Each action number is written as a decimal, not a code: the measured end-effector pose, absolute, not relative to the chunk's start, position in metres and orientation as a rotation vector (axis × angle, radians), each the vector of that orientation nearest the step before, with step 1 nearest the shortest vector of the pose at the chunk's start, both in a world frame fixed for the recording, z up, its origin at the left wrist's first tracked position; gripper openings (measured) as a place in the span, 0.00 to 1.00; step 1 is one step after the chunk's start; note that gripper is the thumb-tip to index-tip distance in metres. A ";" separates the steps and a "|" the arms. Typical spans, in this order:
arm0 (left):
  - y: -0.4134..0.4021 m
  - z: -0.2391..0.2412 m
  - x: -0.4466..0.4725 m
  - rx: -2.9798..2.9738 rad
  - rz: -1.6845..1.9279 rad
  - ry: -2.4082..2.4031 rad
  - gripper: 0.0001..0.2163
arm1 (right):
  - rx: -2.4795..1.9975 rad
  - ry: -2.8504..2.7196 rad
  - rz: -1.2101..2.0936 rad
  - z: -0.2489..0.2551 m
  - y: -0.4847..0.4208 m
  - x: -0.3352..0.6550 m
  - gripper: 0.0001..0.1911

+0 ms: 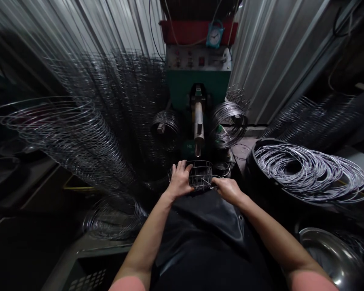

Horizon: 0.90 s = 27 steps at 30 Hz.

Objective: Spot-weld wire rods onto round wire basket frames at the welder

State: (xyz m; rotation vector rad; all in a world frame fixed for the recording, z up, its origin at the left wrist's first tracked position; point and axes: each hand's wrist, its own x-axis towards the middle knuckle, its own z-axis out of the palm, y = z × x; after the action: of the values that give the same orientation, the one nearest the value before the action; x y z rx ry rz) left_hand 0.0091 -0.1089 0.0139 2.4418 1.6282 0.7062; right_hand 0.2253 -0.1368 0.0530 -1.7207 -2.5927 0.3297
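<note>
A small round wire basket [200, 171] is in front of me, just above the black apron on my lap. My left hand [180, 178] grips its left side, with the thumb near the lower rim and the fingers over the wires. At the right edge of the basket, my right hand [227, 189] is closed in a pinch on a thin metal wire; its fingertips partly hide the wire. Beyond the basket, a green spot-welding machine [199, 76] points its metal electrode arm [198, 125] toward me.
Tall stacks of wire rings [66, 129] lean at the left. Wire coils [229, 123] hang beside the machine. At right stand a black tub [257, 161] heaped with wire rings [309, 169] and a steel bowl [327, 254]. A dark plastic crate [87, 275] is lower left.
</note>
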 end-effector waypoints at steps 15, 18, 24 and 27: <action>-0.105 0.010 -0.001 2.302 0.759 1.546 0.42 | -1.111 -2.592 0.677 0.033 -0.107 0.209 0.14; -0.100 0.009 -0.002 2.282 0.759 1.527 0.42 | -1.099 -2.619 0.621 0.034 -0.105 0.210 0.18; -0.090 0.006 -0.006 2.234 0.719 1.526 0.42 | -1.158 -2.624 0.524 0.023 -0.099 0.209 0.16; -0.084 0.002 -0.007 2.233 0.728 1.491 0.42 | -1.230 -2.604 0.493 0.020 -0.095 0.207 0.13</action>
State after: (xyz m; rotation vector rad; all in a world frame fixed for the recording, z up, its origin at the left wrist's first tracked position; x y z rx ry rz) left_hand -0.0069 -0.0835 0.0019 2.2334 1.4911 0.7284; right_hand 0.2066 -0.0955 0.0199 -1.2302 -2.6038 0.4928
